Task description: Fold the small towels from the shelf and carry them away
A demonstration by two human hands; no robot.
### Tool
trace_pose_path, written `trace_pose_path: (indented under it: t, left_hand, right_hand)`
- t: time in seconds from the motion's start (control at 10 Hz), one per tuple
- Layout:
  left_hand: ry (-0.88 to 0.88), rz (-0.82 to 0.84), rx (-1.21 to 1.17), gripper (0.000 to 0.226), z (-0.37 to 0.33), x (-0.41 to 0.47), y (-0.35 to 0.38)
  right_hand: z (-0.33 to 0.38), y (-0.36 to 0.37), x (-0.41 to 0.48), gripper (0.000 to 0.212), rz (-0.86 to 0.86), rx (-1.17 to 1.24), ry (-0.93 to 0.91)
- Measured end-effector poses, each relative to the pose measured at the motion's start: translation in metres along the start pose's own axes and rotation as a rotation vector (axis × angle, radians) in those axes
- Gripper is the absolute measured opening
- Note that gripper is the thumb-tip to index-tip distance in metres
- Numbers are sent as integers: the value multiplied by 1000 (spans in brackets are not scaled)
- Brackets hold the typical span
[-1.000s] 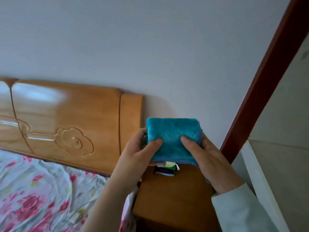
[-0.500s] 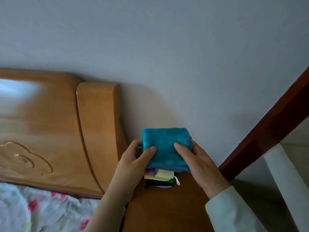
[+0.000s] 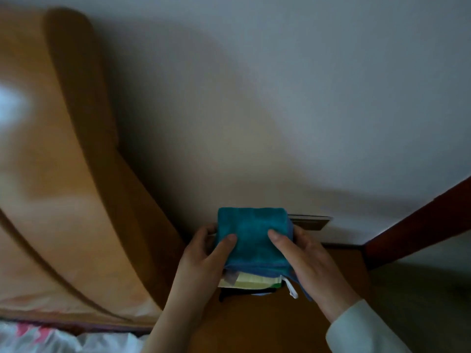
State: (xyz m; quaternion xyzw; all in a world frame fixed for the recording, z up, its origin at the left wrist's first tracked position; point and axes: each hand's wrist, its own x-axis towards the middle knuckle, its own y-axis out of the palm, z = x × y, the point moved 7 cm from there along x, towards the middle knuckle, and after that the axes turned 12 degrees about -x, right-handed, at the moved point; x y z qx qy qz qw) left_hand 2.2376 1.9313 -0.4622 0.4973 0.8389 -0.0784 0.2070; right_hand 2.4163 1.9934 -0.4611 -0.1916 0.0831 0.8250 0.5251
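I can read no text, number or brand anywhere here. The white tag (image 3: 292, 289) hanging from the towels (image 3: 251, 235) between my hands shows no legible print, and the pale yellow cloth (image 3: 251, 281) under the blue one is plain as far as I can tell.

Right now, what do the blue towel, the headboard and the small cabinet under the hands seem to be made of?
Blue towel: soft plush cloth, probably microfibre; fuzzy matte nap, stitched edge.
Headboard: varnished wood or veneer; orange-brown colour, a bright glossy reflection, though blurred.
Small cabinet: seemingly the same smooth orange-brown wood; the grain is too dim to confirm.
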Motion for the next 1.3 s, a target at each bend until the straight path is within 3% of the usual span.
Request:
trace_pose_path:
  t: [0.3,0.4,0.5,0.7,0.9,1.3]
  left_hand:
    - [26,-48,140,19,61,55,-14]
    - [122,-23,204,43,69,67,-14]
    - [185,54,268,49,78,75,-8]
    - [221,62,340,52,99,90,-14]
    - [253,60,362,52,115,96,-18]
    - [370,8,176,36,64,83,-3]
  right_hand:
    - [-65,11,51,19,-10,68,63]
    - [-83,11,62,20,-34,104,93]
    - [-98,8,71,21,-58,139,112]
    - [-117,15,84,22,-6,214,148]
    - [-137,17,94,27,-67,229,214]
    - [-60,-6,66,27,-210,43,-27]
